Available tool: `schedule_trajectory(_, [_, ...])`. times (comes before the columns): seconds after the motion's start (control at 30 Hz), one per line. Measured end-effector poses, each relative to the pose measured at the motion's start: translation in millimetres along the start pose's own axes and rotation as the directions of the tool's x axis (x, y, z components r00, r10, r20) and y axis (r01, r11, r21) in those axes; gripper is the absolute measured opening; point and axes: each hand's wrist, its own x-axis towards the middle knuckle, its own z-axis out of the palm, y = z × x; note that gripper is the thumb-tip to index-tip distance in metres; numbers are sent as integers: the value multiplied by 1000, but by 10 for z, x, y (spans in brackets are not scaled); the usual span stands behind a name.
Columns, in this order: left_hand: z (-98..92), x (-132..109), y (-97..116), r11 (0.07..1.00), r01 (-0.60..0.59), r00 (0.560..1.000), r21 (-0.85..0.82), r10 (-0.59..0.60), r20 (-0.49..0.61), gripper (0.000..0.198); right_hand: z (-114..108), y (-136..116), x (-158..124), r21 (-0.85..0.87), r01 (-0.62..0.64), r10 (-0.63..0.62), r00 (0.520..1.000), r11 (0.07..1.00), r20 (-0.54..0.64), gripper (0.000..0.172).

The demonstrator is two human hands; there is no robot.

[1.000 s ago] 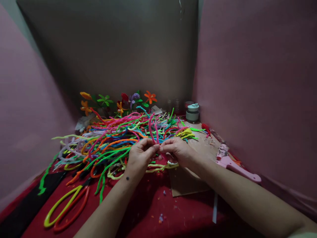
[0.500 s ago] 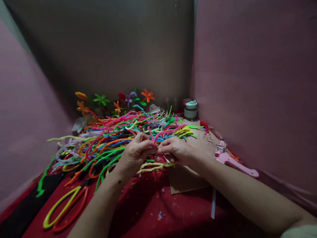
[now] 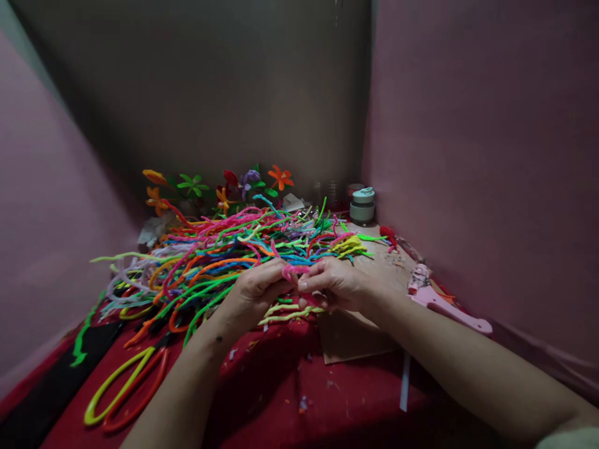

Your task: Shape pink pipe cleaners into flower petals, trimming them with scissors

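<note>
Well, the left hand (image 3: pixel 259 284) and the right hand (image 3: pixel 337 284) are nearly closed, fingertips pinching a bent pink fuzzy stem (image 3: pixel 296 270) between them, just this side of the heaped colourful stems (image 3: pixel 224 249). Nearer still, scrap-flecked red cloth (image 3: pixel 266 386) gives some room; a pink wall (image 3: pixel 477 156) bounds the right.

fuzzy pink pipe cleaner (image 3: pixel 294 270), bent

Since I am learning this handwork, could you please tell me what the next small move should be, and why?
I would probably have the right hand draw the pink fuzzy stem a little tighter while the left hand steadies it, because the stem bends in a loose curve between the two hands.
</note>
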Motion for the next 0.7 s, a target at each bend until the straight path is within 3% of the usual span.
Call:
schedule_trajectory(0.4, [51, 14, -17, 999, 20, 1000, -48, -20, -11, 17, 65, -33, -21, 24, -47, 48, 995, 999, -84, 6])
schedule_trajectory(0.7, [53, 22, -7, 997, 59, 998, -55, -60, -32, 18, 43, -14, 0, 75, -42, 45, 998, 996, -43, 6])
